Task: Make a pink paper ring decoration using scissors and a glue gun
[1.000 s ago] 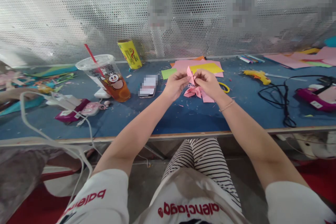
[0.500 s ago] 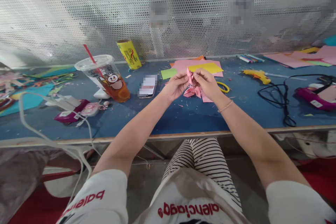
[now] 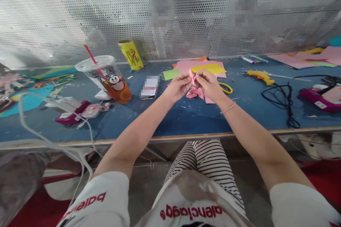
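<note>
"What do the hands have hold of?"

"One small piece of folded pink paper [image 3: 191, 77]. The left hand [image 3: 178, 87] pinches it between thumb and fingers, and the right hand [image 3: 209, 82] closes bent fingertips on its other side."

"Where is that, on the tabletop [image 3: 128, 120]?"

"Over the stretch between the front and back edges, straight ahead of the person. More pink folded shapes [image 3: 195, 93] lie just below it, partly hidden by the hands."

"And behind them?"

"Toward the back edge, coloured sheets overlap: a yellow sheet [image 3: 210, 67] on pink ones, with a green sheet [image 3: 170, 74] on the left. A yellow loop [image 3: 227, 88] sits just beside the right wrist; I can't tell what it belongs to."

"Anything left of the hands?"

"A phone [image 3: 149, 87] lies flat. Further left stands a plastic cup [image 3: 112, 81] with a red straw, and a yellow can [image 3: 131, 55] is near the back edge."

"To the right?"

"A yellow glue gun [image 3: 261, 77], well apart from the hands, and a black cable [image 3: 289, 103] coiling toward the front edge."
</note>
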### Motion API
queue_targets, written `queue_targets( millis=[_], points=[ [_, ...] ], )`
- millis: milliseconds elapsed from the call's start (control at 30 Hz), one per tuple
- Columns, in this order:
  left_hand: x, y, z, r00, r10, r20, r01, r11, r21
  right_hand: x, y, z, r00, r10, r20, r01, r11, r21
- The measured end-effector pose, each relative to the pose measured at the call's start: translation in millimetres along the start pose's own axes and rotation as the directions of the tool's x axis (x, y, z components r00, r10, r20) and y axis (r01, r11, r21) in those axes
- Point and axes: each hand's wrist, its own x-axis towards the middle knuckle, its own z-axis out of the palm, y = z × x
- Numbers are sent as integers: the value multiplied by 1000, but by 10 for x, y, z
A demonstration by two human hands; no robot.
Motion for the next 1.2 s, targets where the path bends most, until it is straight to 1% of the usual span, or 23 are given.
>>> queue_targets(
  millis=[133,233,333,467,733,867,967,1100,1200],
  points=[
    [5,-11,-3,1000,19,-8,-19,1000,-4,-1,26,2,1000,16,-11,-16,1000,-5],
    [7,-24,-1,999,48,-23,-48,999,13,1,33,6,999,34,-31,-35,999,-40],
    [5,-36,7,995,90,-41,-88,995,50,9,36,6,997,50,-64,-56,994,-92],
    [11,-53,10,987,153,-42,-148,983,104,23,57,-9,994,74,-76,-85,985,-152],
    [30,-69,-18,983,162,-84,-146,974,176,51,70,-25,991,106,-85,-124,961,-248],
    [17,-69,-8,979,181,-91,-160,967,200,65,64,-41,992,89,-84,-107,964,-243],
    [7,-74,0,979,187,-82,-165,961,223,61,53,-50,991,107,-85,-123,970,-211],
    [-4,-80,-3,980,174,-93,-142,949,282,45,36,-57,989,107,-102,-125,974,-188],
    [-11,-79,-6,978,193,-82,-156,932,328,35,24,-57,987,118,-107,-136,976,-170]
  ],
)
